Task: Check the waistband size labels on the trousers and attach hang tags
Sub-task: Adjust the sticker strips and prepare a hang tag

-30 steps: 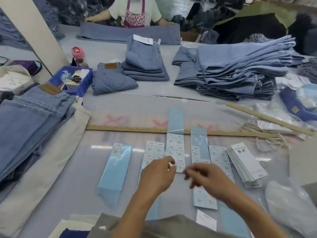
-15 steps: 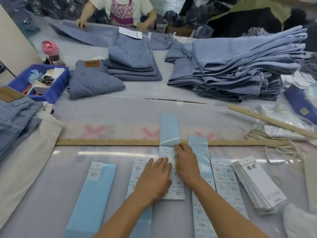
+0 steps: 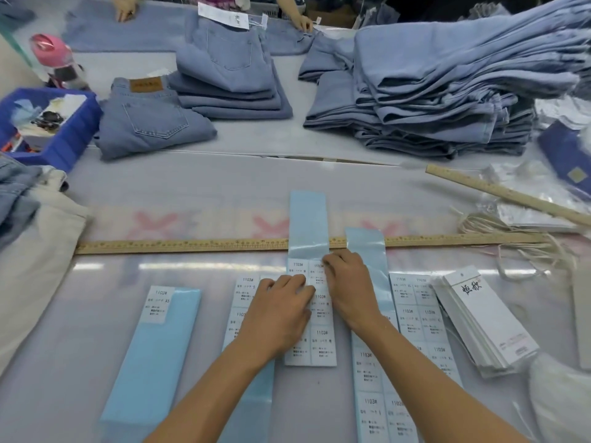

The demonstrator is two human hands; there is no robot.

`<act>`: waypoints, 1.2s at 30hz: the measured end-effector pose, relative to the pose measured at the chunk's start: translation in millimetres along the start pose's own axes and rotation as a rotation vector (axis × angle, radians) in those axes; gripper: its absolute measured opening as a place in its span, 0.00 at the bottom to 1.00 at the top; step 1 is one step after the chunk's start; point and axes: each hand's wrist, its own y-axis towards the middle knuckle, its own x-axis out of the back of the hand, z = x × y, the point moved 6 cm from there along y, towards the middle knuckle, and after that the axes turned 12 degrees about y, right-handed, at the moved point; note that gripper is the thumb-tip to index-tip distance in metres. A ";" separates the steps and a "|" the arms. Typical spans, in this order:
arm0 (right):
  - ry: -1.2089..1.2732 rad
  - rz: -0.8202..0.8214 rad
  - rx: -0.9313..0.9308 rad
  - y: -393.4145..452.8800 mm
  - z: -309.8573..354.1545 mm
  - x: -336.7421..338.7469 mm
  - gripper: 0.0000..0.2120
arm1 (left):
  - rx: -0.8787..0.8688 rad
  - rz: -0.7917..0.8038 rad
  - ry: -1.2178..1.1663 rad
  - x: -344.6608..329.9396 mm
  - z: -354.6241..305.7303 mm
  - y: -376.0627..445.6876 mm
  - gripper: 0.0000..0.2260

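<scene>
Fingers of both hands meet on the middle sticker sheet [image 3: 311, 314], the one printed with M size labels, lying just this side of the long wooden ruler [image 3: 192, 246]. The left hand [image 3: 278, 310] lies flat, fingers straight, pressing the sheet down; the right hand [image 3: 347, 287], at its 2 o'clock, curls its fingertips at a label's upper edge, seemingly picking it up, though whether it has hold of one I cannot tell. Judging from here, the label could tear or crease if lifted too fast, or a neighbouring one could come away with it; the sheet might slide if the flat hand eases off. At 9 o'clock lie the S sheet [image 3: 244, 298] and, farther out, the XS sheet [image 3: 153, 346]; at 3 o'clock the L sheet [image 3: 371, 378], the XL sheet [image 3: 419, 314], then the stack of hang tags [image 3: 486, 318] with loose strings [image 3: 518, 247] beyond. The trousers wait well apart at 12 o'clock: a folded pair [image 3: 150, 123], a small stack [image 3: 230, 78] and a tall pile [image 3: 447, 84] at 1 o'clock. A blue bin [image 3: 67, 135] sits at 10 o'clock. Nothing blocks the reach to the tags.
</scene>
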 end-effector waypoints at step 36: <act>-0.011 -0.023 0.030 -0.2 2.4 5.7 0.06 | -0.050 -0.079 -0.102 11.8 3.7 60.0 0.18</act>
